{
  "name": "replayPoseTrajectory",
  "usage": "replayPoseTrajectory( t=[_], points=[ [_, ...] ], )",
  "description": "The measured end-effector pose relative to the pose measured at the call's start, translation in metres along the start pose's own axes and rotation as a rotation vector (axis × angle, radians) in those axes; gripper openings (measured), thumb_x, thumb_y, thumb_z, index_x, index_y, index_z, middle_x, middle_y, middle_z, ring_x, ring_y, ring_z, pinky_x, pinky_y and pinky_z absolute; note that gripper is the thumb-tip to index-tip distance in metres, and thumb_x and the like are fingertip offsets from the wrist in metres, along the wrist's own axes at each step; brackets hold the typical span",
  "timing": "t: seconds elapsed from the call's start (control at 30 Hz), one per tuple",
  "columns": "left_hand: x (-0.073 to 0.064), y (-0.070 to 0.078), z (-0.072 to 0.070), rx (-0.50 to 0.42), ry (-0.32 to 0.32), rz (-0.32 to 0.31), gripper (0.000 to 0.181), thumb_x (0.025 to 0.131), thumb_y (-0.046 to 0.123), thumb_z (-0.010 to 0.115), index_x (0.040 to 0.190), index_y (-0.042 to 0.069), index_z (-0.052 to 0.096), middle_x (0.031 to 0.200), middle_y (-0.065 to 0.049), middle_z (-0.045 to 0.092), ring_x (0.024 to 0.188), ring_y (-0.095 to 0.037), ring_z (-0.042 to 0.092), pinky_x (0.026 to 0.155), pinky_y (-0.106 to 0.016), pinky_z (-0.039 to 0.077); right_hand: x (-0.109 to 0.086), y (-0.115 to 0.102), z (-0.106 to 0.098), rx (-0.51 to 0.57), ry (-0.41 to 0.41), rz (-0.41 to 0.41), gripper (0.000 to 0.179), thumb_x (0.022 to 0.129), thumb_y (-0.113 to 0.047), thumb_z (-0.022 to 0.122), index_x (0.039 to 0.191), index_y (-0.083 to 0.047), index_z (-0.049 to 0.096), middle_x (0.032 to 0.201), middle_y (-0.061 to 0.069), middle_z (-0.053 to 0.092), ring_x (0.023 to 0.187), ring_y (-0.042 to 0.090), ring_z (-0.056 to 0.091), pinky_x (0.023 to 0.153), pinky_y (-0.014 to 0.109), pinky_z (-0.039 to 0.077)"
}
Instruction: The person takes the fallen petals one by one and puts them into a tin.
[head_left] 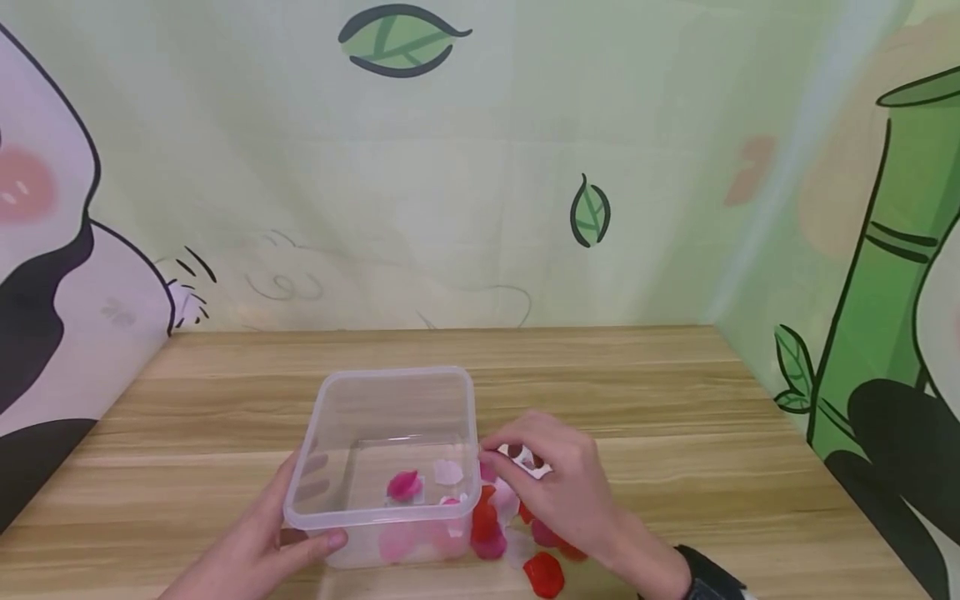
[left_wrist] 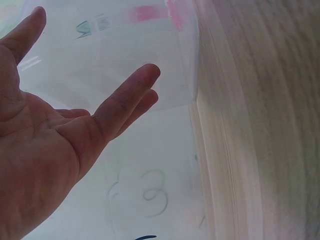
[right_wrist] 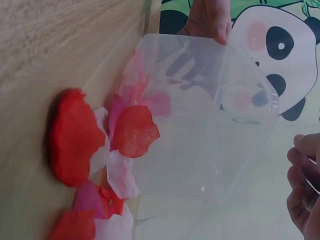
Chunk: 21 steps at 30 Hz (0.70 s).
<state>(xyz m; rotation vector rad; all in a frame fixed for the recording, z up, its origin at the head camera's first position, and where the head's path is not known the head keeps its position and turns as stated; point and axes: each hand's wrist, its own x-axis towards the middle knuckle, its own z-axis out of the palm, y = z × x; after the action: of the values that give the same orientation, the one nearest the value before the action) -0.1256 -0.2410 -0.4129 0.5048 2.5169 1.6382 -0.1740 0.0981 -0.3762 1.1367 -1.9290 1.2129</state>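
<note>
One clear box (head_left: 382,520) stands lower centre, mouth upward, its long axis unclear. Inside, at least two petals: magenta (head_left: 405,486), pale (head_left: 448,472). More overlap outside, uncountable, a red petal (head_left: 543,575) nearest the frame's bottom. The counter (head_left: 637,375) stretches well beyond, its far edge mid-frame. Left hand (head_left: 258,537), fingers spread, touches the box; right hand (head_left: 558,467), fingertips together by the rim, grip unclear.

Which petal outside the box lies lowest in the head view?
The bright red petal, almost at the bottom edge; the other petals outside the box all lie higher.
</note>
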Motion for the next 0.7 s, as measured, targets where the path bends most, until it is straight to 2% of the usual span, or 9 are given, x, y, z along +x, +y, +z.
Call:
replayPoseTrajectory(
  t=[0.13,0.23,0.47,0.57,0.7],
  points=[
    [-0.001,0.003,-0.001,0.008,-0.010,-0.063,0.101,0.092,0.019,0.079,0.165,0.025,0.010,0.157,-0.030,0.028,0.136,-0.056,0.037,0.085,-0.041,0.058,-0.001,0.001,-0.006,-0.063,-0.043,0.067,0.024,0.082,0.000,0.085,0.100,-0.013,0.076,0.089,-0.005,0.073,0.069,0.008,0.056,0.056,0.023,0.050],
    [-0.001,0.005,-0.001,0.007,-0.023,-0.085,0.101,0.092,0.020,0.080,0.165,0.028,0.010,0.158,-0.027,0.028,0.137,-0.055,0.036,0.086,-0.042,0.058,-0.002,0.003,-0.011,-0.128,-0.119,0.136,0.021,0.083,-0.002,0.085,0.099,-0.014,0.076,0.088,-0.008,0.071,0.070,0.008,0.056,0.058,0.023,0.050],
    [-0.001,0.004,-0.002,-0.025,-0.048,-0.075,0.101,0.092,0.019,0.080,0.165,0.030,0.010,0.159,-0.021,0.027,0.137,-0.053,0.035,0.086,-0.042,0.058,-0.008,0.008,-0.020,-0.296,-0.426,0.390,0.011,0.087,-0.009,0.082,0.092,-0.016,0.074,0.082,-0.015,0.063,0.072,0.007,0.054,0.064,0.024,0.050],
    [-0.001,0.004,-0.002,-0.022,-0.047,-0.075,0.102,0.092,0.019,0.079,0.165,0.030,0.010,0.159,-0.021,0.027,0.137,-0.054,0.035,0.087,-0.043,0.058,-0.011,0.010,-0.021,-0.324,-0.536,0.439,0.010,0.088,-0.011,0.081,0.088,-0.017,0.073,0.081,-0.014,0.059,0.071,0.007,0.055,0.063,0.024,0.048],
    [-0.001,0.005,-0.002,-0.015,-0.042,-0.066,0.101,0.092,0.019,0.079,0.165,0.030,0.010,0.159,-0.022,0.027,0.137,-0.053,0.035,0.087,-0.043,0.058,-0.013,0.013,-0.024,-0.308,-0.642,0.458,0.013,0.087,-0.013,0.083,0.082,-0.018,0.072,0.077,-0.016,0.058,0.069,0.005,0.054,0.062,0.023,0.048]
  ],
)
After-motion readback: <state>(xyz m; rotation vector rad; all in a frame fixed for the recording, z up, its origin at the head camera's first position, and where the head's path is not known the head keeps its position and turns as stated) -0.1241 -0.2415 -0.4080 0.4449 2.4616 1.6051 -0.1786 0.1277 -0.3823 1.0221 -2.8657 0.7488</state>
